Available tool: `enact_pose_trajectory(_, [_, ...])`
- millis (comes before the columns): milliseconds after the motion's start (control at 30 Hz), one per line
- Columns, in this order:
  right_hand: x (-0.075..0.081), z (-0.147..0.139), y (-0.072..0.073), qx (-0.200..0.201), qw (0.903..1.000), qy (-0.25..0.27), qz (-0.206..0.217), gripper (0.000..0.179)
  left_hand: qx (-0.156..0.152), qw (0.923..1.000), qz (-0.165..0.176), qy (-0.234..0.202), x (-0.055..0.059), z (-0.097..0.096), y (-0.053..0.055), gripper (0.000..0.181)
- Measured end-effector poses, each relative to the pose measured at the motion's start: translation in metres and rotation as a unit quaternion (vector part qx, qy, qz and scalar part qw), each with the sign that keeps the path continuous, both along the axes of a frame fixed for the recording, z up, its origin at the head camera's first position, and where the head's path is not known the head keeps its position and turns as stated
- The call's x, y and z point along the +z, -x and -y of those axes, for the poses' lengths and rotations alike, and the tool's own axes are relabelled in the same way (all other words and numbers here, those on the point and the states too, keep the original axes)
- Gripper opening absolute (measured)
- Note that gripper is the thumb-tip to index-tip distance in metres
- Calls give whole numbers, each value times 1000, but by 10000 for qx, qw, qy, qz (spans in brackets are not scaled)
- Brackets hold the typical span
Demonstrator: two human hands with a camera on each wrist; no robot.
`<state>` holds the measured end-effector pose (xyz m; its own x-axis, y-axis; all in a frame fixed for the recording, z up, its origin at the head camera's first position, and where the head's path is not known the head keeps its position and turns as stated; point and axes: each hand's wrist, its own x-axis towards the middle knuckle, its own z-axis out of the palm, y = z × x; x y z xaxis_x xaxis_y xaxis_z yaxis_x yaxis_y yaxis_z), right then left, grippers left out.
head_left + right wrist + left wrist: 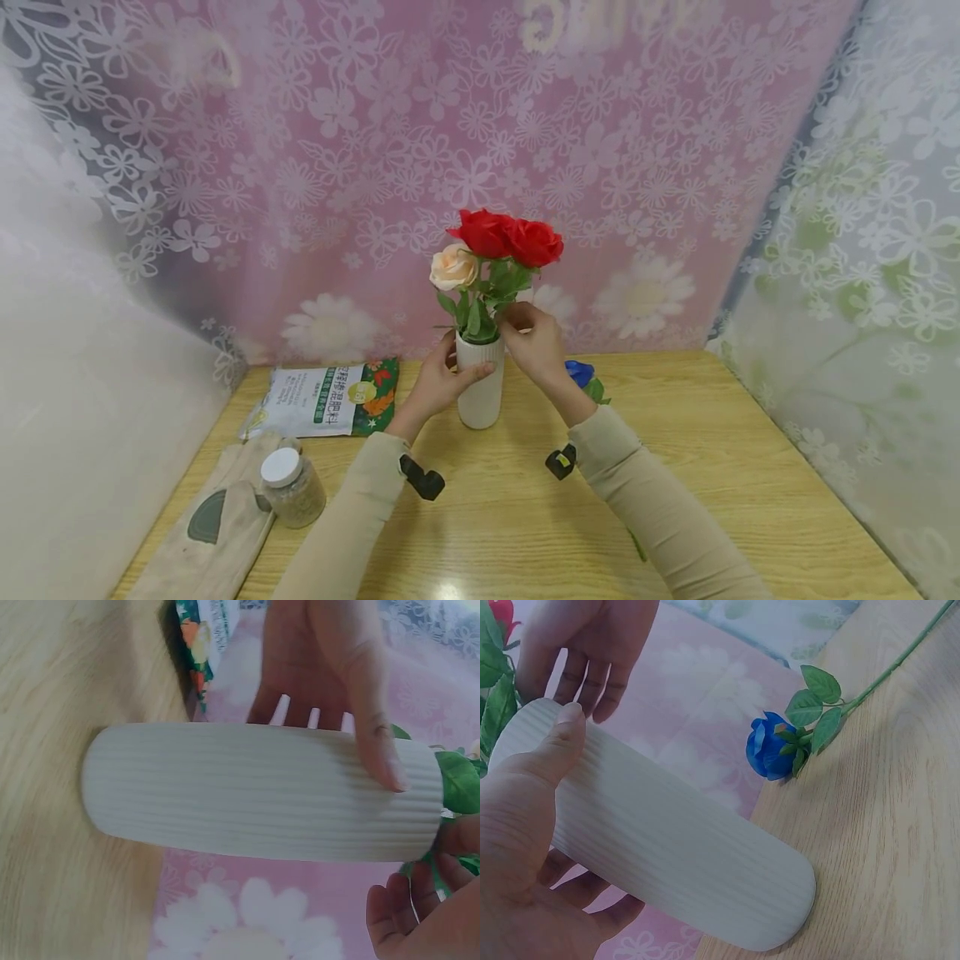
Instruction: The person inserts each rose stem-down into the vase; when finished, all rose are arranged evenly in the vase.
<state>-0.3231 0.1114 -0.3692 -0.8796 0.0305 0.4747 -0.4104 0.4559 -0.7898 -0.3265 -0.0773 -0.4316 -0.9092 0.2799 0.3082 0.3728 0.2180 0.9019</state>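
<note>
A white ribbed vase [480, 392] stands upright on the table, holding two red roses [534, 242] and a peach rose [453, 267] with green leaves. My left hand [438, 379] grips the vase near its top, thumb across the front and fingers behind. At the rim, my right hand [536, 337] has thumb and index finger close together among the stems and leaves [457, 780], seemingly pinching a rose stem; its other fingers hang loosely curled. The exact pinch is partly hidden by leaves. A blue rose [769, 746] lies on the table beyond my right wrist.
A white and green printed bag [322, 400] lies at the back left. In front of it are a clear jar with a white lid [292, 492] and a folded beige cloth [202, 533]. Flowered curtains [420, 125] hang behind the wooden table [712, 467] and at its sides.
</note>
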Motion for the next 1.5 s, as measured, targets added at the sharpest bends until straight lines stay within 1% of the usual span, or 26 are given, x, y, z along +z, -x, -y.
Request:
enact_pose_trajectory(167, [-3, -1, -1, -126, 9994, -165, 266, 18, 13, 9999, -17, 103, 2, -1, 0, 77])
enact_pose_trajectory(267, [-1, -2, -3, -170, 9988, -133, 450, 21, -6, 9999, -52, 114, 2, -1, 1, 78])
enact_pose_trajectory(333, [0, -2, -4, -180, 9986, -209, 460, 25, -19, 9999, -72, 85, 1, -2, 1, 78])
enact_pose_trajectory(467, [1, -3, -5, -90, 9987, -249, 439, 29, -36, 10000, -80, 26, 0, -2, 2, 78])
enact_pose_trajectory(667, [2, -10, -8, 176, 9986, 29, 499, 33, -81, 9999, -103, -80, 1, -4, 0, 78])
enact_pose_trajectory(767, [4, -20, -12, 317, 9980, 64, 551, 36, -78, 9999, -107, -70, 2, -5, -2, 79])
enact_pose_trajectory(867, [4, -33, -14, 385, 9965, 73, 732, 36, -56, 10000, -73, 18, 2, -4, -2, 79])
enact_pose_trajectory(1100, [-8, -69, -15, 267, 9945, 135, 1001, 37, -1, 9999, 93, 84, 3, -3, -3, 79])
enact_pose_trajectory(1267, [-16, -94, -22, 253, 9926, -94, 1184, 39, 36, 9998, 157, 65, 1, -1, -2, 79])
enact_pose_trajectory(1500, [-29, -122, -31, 232, 9881, -373, 1474, 43, 14, 9999, 140, 59, 0, 1, -3, 78])
